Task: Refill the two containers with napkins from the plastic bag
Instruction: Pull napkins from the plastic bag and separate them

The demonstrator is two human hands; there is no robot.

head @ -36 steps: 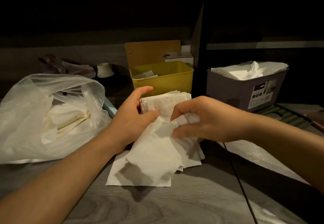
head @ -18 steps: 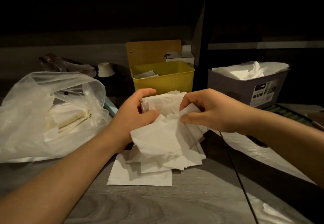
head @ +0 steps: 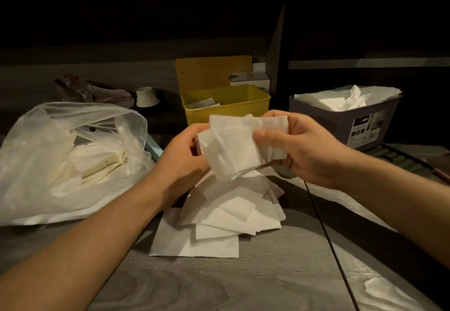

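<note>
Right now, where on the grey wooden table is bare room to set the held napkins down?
Bare grey wooden table lies in front of the loose white napkin pile, between both forearms. Crowded: the clear plastic bag on the left, yellow plastic basket and grey plastic box behind.
</note>
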